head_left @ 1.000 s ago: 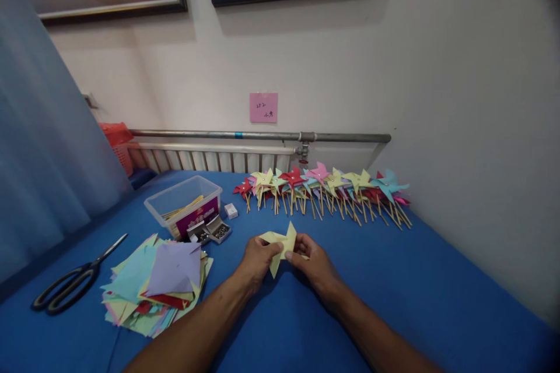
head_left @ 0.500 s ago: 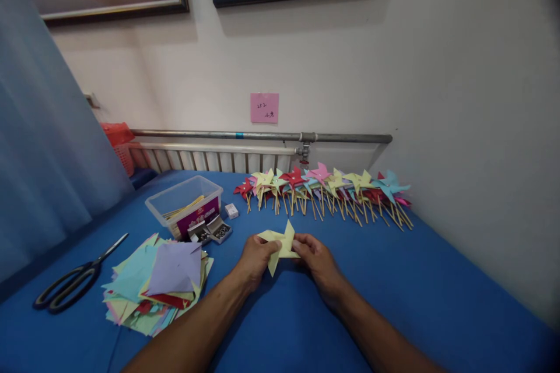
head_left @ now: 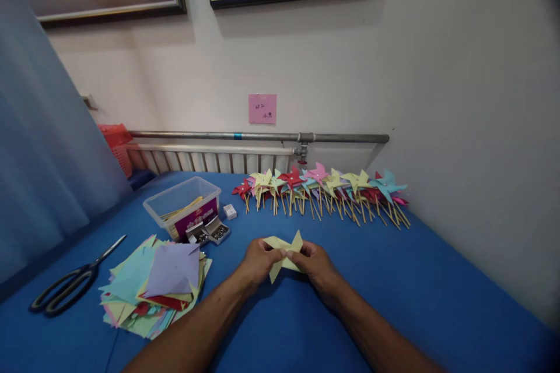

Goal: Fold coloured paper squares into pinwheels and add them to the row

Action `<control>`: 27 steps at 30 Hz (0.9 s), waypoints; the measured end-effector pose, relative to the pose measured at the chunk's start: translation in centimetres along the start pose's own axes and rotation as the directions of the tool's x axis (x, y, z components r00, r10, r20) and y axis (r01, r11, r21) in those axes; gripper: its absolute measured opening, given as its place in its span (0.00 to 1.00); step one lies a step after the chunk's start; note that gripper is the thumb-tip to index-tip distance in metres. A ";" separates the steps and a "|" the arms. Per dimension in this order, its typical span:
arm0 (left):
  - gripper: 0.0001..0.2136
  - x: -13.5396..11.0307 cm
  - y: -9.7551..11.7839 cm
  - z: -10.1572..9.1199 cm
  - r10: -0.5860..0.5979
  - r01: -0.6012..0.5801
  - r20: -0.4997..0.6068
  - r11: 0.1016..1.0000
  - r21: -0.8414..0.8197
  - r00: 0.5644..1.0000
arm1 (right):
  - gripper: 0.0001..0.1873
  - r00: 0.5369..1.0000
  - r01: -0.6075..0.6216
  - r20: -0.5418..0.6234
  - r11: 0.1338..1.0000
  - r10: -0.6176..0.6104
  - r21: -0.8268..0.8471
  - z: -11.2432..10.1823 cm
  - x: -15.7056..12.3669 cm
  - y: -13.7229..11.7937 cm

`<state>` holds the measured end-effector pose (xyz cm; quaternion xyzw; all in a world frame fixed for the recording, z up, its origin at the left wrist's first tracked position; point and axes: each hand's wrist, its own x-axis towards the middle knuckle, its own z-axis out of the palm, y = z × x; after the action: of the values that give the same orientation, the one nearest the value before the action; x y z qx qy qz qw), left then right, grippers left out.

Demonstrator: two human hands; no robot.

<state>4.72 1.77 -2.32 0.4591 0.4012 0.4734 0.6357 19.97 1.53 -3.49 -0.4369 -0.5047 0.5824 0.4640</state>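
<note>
Both of my hands meet over the middle of the blue table (head_left: 394, 297), pinching a yellow paper pinwheel (head_left: 284, 247) with folded points. My left hand (head_left: 258, 262) grips its left side with fingers closed. My right hand (head_left: 317, 265) pinches its right side near the centre. The pinwheel's points stick out above and below my fingers.
A row of finished coloured pinwheels on sticks (head_left: 324, 189) lies along the wall. A stack of coloured paper squares (head_left: 153, 285) sits at the left, black scissors (head_left: 70, 285) beside it. A clear plastic box (head_left: 184, 204) and small open boxes of pins (head_left: 210, 230) stand behind the stack.
My hands have drawn closer together on the yellow pinwheel, and its upper point sits lower and flatter than before. Nothing else has moved.
</note>
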 end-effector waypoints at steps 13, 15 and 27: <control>0.10 0.2 -0.1 -0.2 -0.034 0.035 -0.016 0.999 0.008 0.999 | 0.16 0.996 0.012 -0.082 0.998 -0.016 -0.054 0.0 0.3 0.5; 0.10 0.2 -0.1 -0.1 -0.020 0.020 -0.017 1.000 0.008 1.000 | 0.16 0.997 0.021 -0.073 0.998 -0.025 -0.062 0.1 0.3 0.4; 0.10 0.2 -0.3 -0.1 0.000 0.000 -0.013 1.000 0.020 1.000 | 0.18 0.998 0.002 -0.063 0.999 -0.004 -0.033 0.0 0.5 0.8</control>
<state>4.76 1.97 -2.64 0.4625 0.4100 0.4723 0.6285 19.81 1.99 -4.27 -0.4617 -0.5000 0.5594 0.4732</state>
